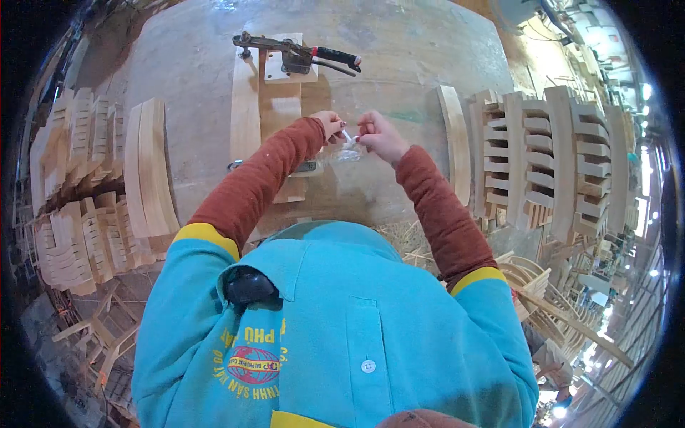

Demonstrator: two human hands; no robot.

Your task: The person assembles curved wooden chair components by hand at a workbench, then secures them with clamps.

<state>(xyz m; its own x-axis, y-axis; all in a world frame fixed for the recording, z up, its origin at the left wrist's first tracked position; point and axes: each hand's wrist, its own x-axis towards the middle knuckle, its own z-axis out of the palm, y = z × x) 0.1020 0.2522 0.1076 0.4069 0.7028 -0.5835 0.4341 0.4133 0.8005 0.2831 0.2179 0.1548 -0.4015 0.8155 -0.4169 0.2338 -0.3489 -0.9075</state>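
My left hand (330, 127) is closed in a pinch on a small white stick-like piece (347, 135). Facing it, my right hand (385, 138) has its fingers curled together close to the other end of that piece; what they grip is too small to make out. Just below the fingers, something small and clear, like crumpled plastic (348, 154), shows against the tabletop. Beyond my hands, a toggle clamp (296, 57) with a black and red handle is mounted on a wooden jig (246, 107). My left forearm covers part of the jig and a metal part near its lower end.
The worktable (399, 50) spreads out ahead. Curved wooden slats (151, 167) lie at its left edge, another curved slat (455, 143) at its right. Slotted wooden frames (564, 157) are stacked on the right, with more stacked wooden parts (78, 143) on the left.
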